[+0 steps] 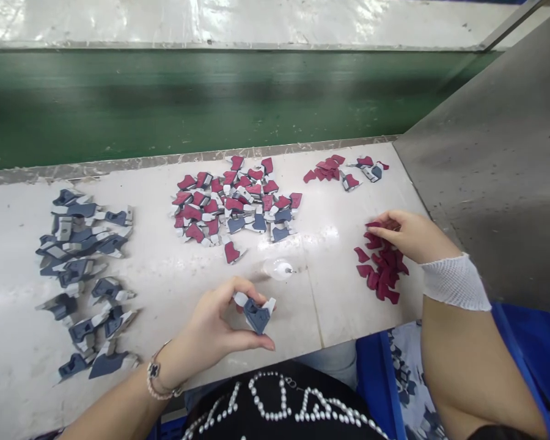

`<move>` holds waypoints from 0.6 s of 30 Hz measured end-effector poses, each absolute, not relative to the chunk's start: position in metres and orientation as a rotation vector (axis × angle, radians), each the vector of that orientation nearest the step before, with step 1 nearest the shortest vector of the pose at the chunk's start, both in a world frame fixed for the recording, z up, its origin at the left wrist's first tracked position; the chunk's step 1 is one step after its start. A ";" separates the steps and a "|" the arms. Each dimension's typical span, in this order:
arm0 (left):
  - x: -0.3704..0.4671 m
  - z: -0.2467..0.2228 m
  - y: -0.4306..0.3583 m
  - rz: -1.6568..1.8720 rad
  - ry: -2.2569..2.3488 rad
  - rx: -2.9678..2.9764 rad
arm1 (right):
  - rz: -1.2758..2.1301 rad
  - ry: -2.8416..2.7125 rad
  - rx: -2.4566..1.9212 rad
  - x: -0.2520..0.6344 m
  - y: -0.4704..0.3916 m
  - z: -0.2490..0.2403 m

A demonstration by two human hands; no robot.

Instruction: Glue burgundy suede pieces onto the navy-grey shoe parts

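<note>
My left hand (227, 324) holds a dark blue and white plastic part (256, 315) between thumb and fingers, over the table's front edge. At the right, my right hand (401, 232) pinches a small dark red piece (374, 226) at the top of a pile of red pieces (385, 269). Behind my left hand, a small clear bottle with a thin tip (279, 269) lies on the table. A single part with a red face (231, 252) lies just left of the bottle. Further back is a cluster of white parts with red or blue faces (233, 201).
Many blue and white parts (80, 244) are spread over the left of the white table (156, 330). More red pieces (325, 168) and several assembled parts (369, 168) lie at the back right. A metal panel (495, 153) borders the right side; blue crates (378, 379) stand below.
</note>
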State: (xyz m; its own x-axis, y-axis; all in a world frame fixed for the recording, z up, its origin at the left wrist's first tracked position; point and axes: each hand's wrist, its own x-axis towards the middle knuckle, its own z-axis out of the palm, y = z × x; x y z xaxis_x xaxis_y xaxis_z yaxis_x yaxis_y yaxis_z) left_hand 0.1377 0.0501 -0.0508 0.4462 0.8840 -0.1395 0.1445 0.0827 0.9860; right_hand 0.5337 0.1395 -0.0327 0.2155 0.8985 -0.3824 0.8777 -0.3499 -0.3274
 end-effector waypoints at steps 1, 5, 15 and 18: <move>0.138 -0.050 0.050 0.722 0.991 1.388 | 0.827 -1.775 -2.376 0.528 0.135 -0.025; 0.140 -0.051 0.046 0.748 0.938 1.278 | 1.056 -1.792 -2.155 0.486 0.103 0.005; 0.146 -0.062 0.042 0.884 1.002 1.352 | 1.799 -1.660 -1.316 0.388 0.060 0.001; 0.147 -0.059 0.041 0.883 1.029 1.378 | 1.804 -1.610 -1.355 0.382 0.063 -0.001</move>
